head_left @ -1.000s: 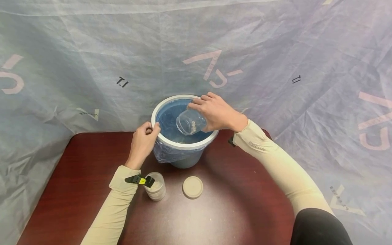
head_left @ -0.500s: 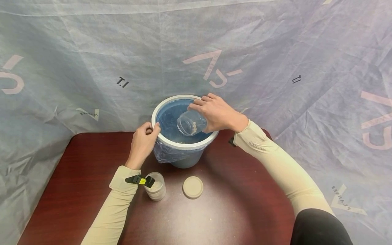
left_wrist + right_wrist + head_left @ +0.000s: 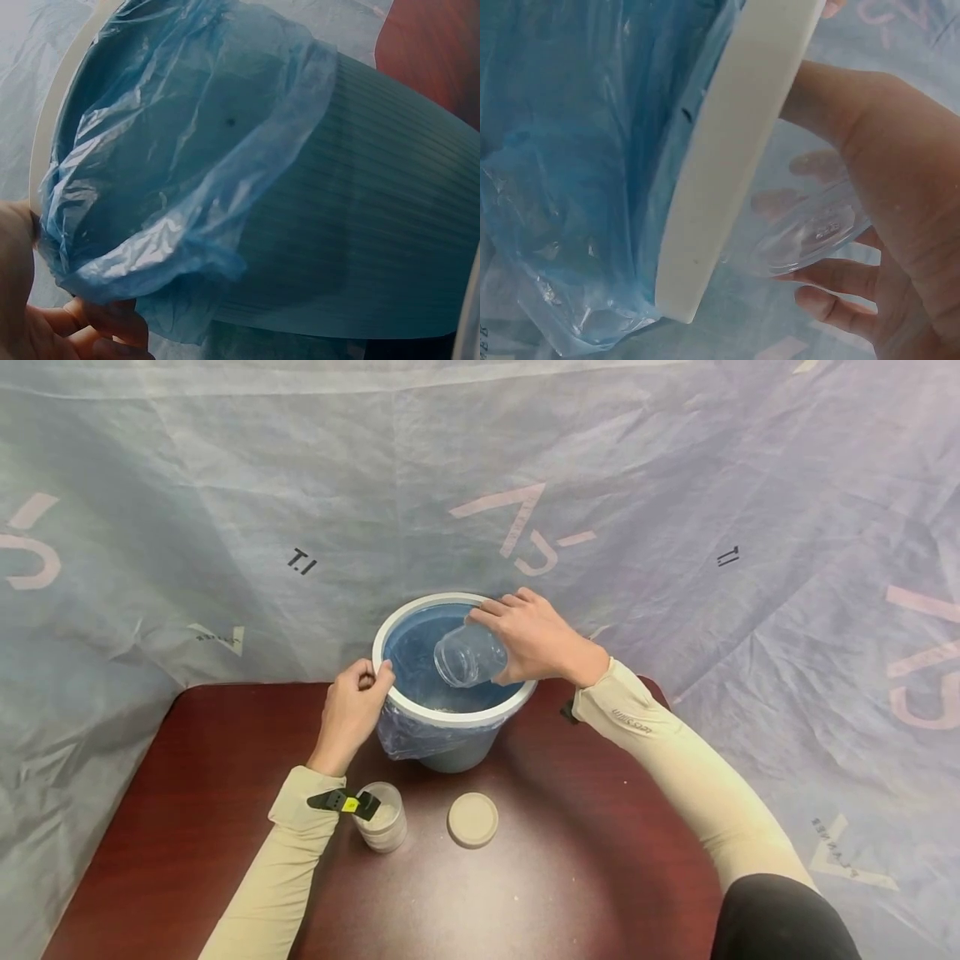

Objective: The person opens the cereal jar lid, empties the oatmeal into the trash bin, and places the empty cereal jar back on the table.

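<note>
one jar (image 3: 468, 653) in rt hand (image 3: 536, 639) grip

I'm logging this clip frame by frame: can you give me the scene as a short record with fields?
left hand: left hand grips the bin's white rim
right hand: right hand holds a clear jar tilted, mouth down, over the bin
bin: round bin lined with a blue bag, at the back of the table
bin contents: pale crumbs at the bottom
table: dark red table
also on table: second jar with pale contents; loose tan lid
</note>
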Demonstrator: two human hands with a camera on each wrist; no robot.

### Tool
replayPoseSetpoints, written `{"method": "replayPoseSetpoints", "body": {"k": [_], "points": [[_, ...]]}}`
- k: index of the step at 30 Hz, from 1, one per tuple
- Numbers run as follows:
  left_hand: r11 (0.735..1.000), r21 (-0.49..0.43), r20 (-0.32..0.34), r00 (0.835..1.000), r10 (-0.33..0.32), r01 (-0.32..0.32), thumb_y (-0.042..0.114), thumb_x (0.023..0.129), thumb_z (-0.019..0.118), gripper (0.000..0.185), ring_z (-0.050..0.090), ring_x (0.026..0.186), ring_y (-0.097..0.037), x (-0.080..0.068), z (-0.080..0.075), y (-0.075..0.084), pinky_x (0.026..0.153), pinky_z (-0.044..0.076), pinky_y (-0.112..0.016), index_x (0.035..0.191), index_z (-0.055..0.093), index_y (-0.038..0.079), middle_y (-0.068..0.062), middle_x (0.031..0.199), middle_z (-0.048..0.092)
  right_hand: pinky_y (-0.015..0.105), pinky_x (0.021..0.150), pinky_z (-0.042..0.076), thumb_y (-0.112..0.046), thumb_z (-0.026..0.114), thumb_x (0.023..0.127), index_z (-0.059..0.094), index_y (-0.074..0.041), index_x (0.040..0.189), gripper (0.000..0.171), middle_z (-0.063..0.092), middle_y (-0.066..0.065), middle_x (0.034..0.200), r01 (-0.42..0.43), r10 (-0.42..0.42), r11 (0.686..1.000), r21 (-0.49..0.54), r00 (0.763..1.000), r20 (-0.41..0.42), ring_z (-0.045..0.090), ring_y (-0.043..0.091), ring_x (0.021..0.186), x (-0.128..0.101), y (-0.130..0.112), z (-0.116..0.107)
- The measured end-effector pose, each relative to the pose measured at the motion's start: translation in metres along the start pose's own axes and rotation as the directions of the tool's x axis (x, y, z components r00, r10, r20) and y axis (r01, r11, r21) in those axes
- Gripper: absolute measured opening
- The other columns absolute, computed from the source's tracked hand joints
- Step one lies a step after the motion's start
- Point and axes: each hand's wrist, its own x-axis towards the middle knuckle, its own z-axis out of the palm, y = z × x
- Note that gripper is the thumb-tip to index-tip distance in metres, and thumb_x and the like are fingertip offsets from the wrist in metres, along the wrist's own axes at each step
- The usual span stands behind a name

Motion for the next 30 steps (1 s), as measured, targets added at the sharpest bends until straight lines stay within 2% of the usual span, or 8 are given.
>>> {"method": "replayPoseSetpoints", "body": {"k": [13, 16, 19, 20, 22, 25, 27, 30], "points": [[1.0, -0.004, -0.005, 1.0, 0.006, -0.006, 0.044, 0.104, 0.062, 0.037, 0.046, 0.065, -0.024, -0.0008, -0.0008, 0.0004, 0.061, 0.031, -0.041, 0.082, 0.054, 0.015, 0.006, 0.064, 0.042, 0.048, 0.102, 0.042, -0.043, 0.096, 0.068, 0.062, -0.011, 0.145, 0.09, 0.064, 0.007, 0.139, 0.008, -0.008, 1.0, 0.019, 1.0, 0.005, 0.063, 0.034, 0.115, -0.001, -0.0012, 0.0044], [1.0, -0.004, -0.005, 1.0, 0.005, -0.005, 0.044, 0.103, 0.062, 0.037, 0.046, 0.066, -0.024, -0.0011, -0.0008, -0.0005, 0.061, 0.031, -0.041, 0.082, 0.054, 0.015, 0.006, 0.065, 0.042, 0.048, 0.101, 0.043, -0.045, 0.096, 0.068, 0.063, -0.012, 0.143, 0.088, 0.066, 0.007, 0.136, 0.002, 0.003, 0.998, 0.058, 0.997, -0.081, 0.063, 0.034, 0.114, -0.0005, -0.0008, 0.0046], [1.0, -0.004, -0.008, 1.0, 0.009, -0.009, 0.044, 0.103, 0.062, 0.037, 0.046, 0.066, -0.024, -0.0006, -0.0014, -0.0006, 0.062, 0.031, -0.041, 0.082, 0.055, 0.015, 0.005, 0.065, 0.043, 0.047, 0.1, 0.044, -0.047, 0.095, 0.071, 0.062, -0.011, 0.143, 0.087, 0.067, 0.007, 0.134, -0.022, 0.055, 0.988, 0.152, 0.976, -0.213, 0.064, 0.032, 0.114, 0.0011, -0.0002, 0.0036], [1.0, -0.005, -0.009, 1.0, 0.01, -0.01, 0.044, 0.104, 0.062, 0.037, 0.046, 0.067, -0.024, -0.0003, -0.0014, -0.0005, 0.062, 0.031, -0.041, 0.082, 0.055, 0.015, 0.004, 0.066, 0.043, 0.047, 0.1, 0.043, -0.047, 0.095, 0.071, 0.062, -0.012, 0.142, 0.086, 0.067, 0.006, 0.131, -0.03, 0.07, 0.984, 0.175, 0.971, -0.23, 0.064, 0.032, 0.113, 0.0016, 0.0001, 0.0026], [1.0, -0.005, -0.007, 1.0, 0.013, -0.013, 0.044, 0.104, 0.062, 0.038, 0.046, 0.067, -0.024, -0.0003, -0.0015, 0.0007, 0.062, 0.031, -0.041, 0.082, 0.054, 0.015, 0.003, 0.066, 0.043, 0.047, 0.1, 0.042, -0.046, 0.095, 0.071, 0.061, -0.011, 0.143, 0.087, 0.068, 0.007, 0.131, -0.046, 0.077, 0.986, 0.162, 0.978, -0.193, 0.065, 0.032, 0.114, 0.0029, 0.0009, -0.0001], [1.0, -0.009, -0.006, 1.0, 0.013, -0.013, 0.044, 0.104, 0.062, 0.037, 0.046, 0.067, -0.024, -0.0009, -0.0009, 0.0007, 0.062, 0.031, -0.041, 0.082, 0.054, 0.014, 0.002, 0.067, 0.043, 0.047, 0.099, 0.041, -0.046, 0.096, 0.068, 0.062, -0.011, 0.144, 0.09, 0.067, 0.007, 0.134, -0.043, 0.045, 0.997, 0.062, 0.998, -0.04, 0.066, 0.032, 0.113, 0.0036, 0.0, -0.0019], [1.0, -0.008, -0.004, 1.0, 0.013, -0.013, 0.043, 0.104, 0.062, 0.037, 0.046, 0.066, -0.025, -0.0015, -0.0007, -0.0001, 0.062, 0.031, -0.041, 0.082, 0.054, 0.014, 0.002, 0.067, 0.042, 0.048, 0.1, 0.042, -0.046, 0.096, 0.068, 0.062, -0.01, 0.145, 0.092, 0.066, 0.009, 0.138, -0.019, 0.018, 1.0, 0.014, 0.999, 0.041, 0.066, 0.034, 0.113, 0.0032, -0.0017, -0.0025], [1.0, -0.006, -0.002, 1.0, 0.016, -0.016, 0.043, 0.104, 0.062, 0.037, 0.046, 0.066, -0.024, -0.0016, -0.0008, -0.0006, 0.062, 0.031, -0.041, 0.082, 0.054, 0.014, 0.002, 0.066, 0.042, 0.048, 0.101, 0.042, -0.046, 0.096, 0.069, 0.061, -0.01, 0.147, 0.093, 0.064, 0.009, 0.141, -0.022, 0.021, 1.0, 0.013, 0.998, 0.064, 0.065, 0.035, 0.114, 0.0021, -0.0041, -0.0022]]}}
